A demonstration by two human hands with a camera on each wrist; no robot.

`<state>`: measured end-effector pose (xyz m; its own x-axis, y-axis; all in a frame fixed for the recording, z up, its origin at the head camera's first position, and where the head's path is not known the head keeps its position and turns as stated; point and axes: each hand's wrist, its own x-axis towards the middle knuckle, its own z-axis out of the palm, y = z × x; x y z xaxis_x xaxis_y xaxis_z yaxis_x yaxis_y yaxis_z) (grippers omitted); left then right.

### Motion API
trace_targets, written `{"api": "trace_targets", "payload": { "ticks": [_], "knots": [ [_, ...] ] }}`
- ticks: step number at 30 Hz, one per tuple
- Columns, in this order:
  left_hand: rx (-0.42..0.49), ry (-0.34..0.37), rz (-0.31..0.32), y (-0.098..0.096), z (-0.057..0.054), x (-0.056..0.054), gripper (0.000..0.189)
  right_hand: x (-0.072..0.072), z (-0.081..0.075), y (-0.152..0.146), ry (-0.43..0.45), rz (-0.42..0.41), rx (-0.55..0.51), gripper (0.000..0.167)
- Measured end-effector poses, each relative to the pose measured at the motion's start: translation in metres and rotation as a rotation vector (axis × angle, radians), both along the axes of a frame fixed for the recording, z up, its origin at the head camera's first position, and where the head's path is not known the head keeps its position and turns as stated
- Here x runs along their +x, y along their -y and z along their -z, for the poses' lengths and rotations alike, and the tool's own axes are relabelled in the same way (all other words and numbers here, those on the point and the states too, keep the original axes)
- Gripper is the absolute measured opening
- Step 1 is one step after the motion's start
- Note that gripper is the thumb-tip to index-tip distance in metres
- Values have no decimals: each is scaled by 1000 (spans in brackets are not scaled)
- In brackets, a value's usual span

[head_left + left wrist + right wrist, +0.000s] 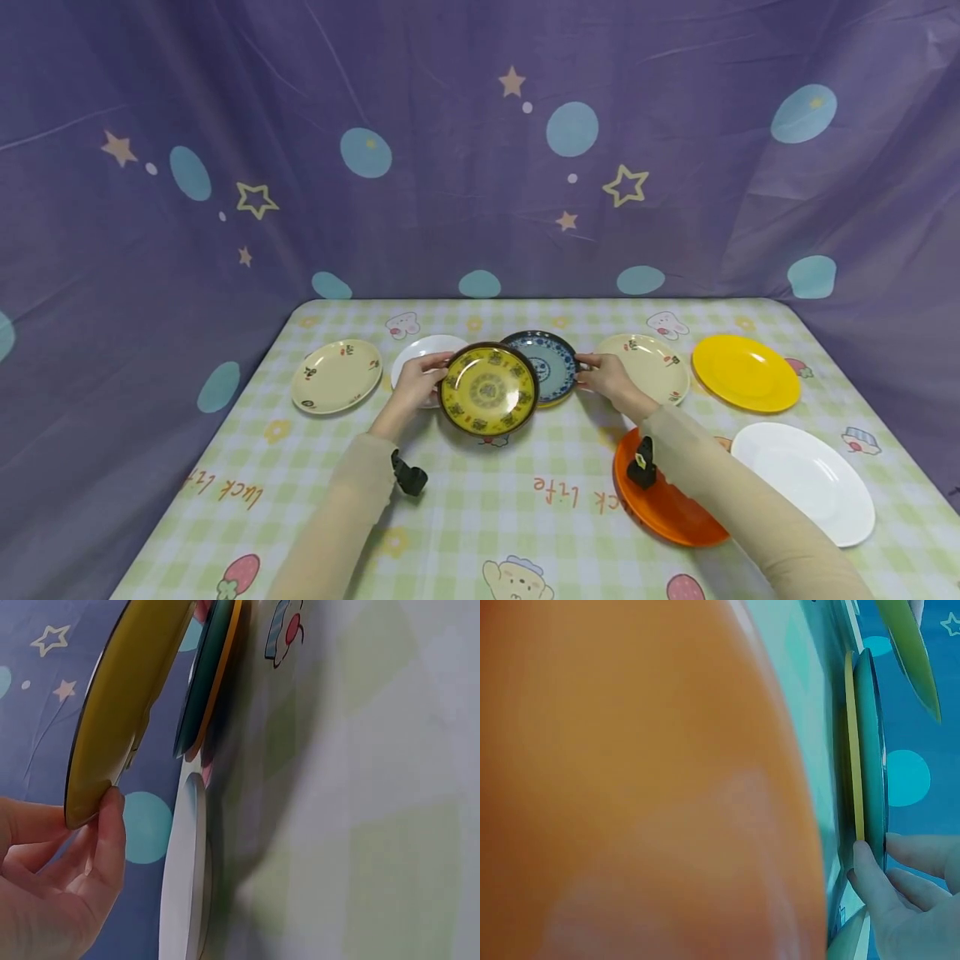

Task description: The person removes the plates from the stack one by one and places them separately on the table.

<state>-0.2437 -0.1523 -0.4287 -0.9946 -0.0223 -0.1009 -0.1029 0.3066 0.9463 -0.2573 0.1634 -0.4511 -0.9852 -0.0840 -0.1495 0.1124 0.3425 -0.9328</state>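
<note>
My left hand (pixel 418 385) pinches the left edge of a yellow patterned plate (pixel 488 390) with a dark rim, held up above the table and tilted. Just right of it is a blue patterned plate (pixel 553 367), its left side partly hidden by the yellow patterned one. On that blue plate's right edge my right hand (pixel 606 379) has a pinch grip, with the thumb low and the fingers over the rim. A plain yellow plate (pixel 855 750) lies directly beneath the blue one, its edge right at the thumb in the right wrist view.
A cream plate (pixel 337 377) lies far left, and a white plate (pixel 405 367) sits behind my left hand. Rightward are another cream plate (pixel 660 375), a yellow plate (pixel 746 372), a white oval plate (pixel 806 479) and an orange plate (pixel 667 512) under my right forearm.
</note>
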Motion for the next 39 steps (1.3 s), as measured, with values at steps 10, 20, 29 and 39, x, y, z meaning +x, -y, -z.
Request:
{"api": "trace_targets", "payload": {
  "ticks": [10, 20, 29, 39],
  "knots": [
    [-56, 4, 52, 20, -5, 9, 38, -1, 0, 1, 16, 14, -2, 48],
    [-75, 11, 80, 39, -13, 22, 38, -2, 0, 0, 20, 12, -2, 48],
    [-113, -3, 84, 57, -14, 31, 37, 1, -4, 1, 14, 19, -25, 49],
    [-143, -29, 104, 80, -15, 43, 37, 0, -2, 1, 26, 24, -2, 49]
  ]
}}
